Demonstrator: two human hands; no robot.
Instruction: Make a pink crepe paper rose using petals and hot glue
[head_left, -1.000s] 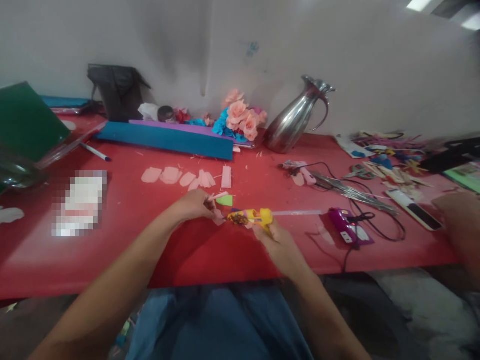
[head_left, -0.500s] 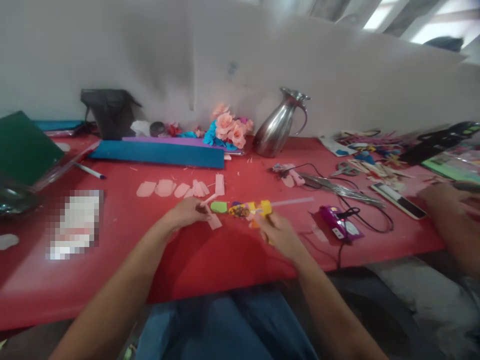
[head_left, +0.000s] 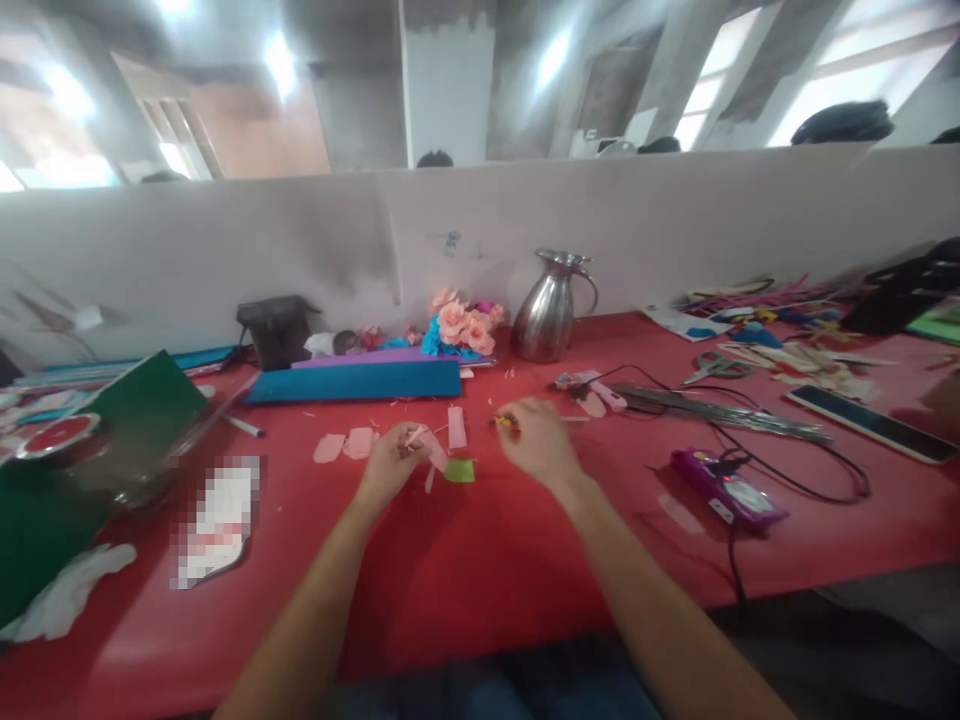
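Observation:
My left hand (head_left: 391, 462) is closed in a pinch on a pink paper petal (head_left: 433, 455) just above the red table (head_left: 465, 580). A small green paper piece (head_left: 459, 471) lies beside it. My right hand (head_left: 534, 442) is closed around a yellow glue gun (head_left: 506, 423), of which only the tip shows past my fingers. Several loose pink petals (head_left: 352, 443) lie a little farther back, and one strip (head_left: 456, 427) lies between my hands.
A steel jug (head_left: 550, 308) and paper flowers (head_left: 461, 325) stand by the white partition. Blue and purple paper rolls (head_left: 356, 380) lie at back left, a green sheet (head_left: 82, 450) at left. A purple power strip (head_left: 726, 488), cables, wires, scissors (head_left: 712, 367) and a phone (head_left: 874, 425) fill the right.
The camera has tilted upward, showing the room beyond the partition. My right hand moved the glue gun back and away from the petal; my left hand kept its hold on the petal.

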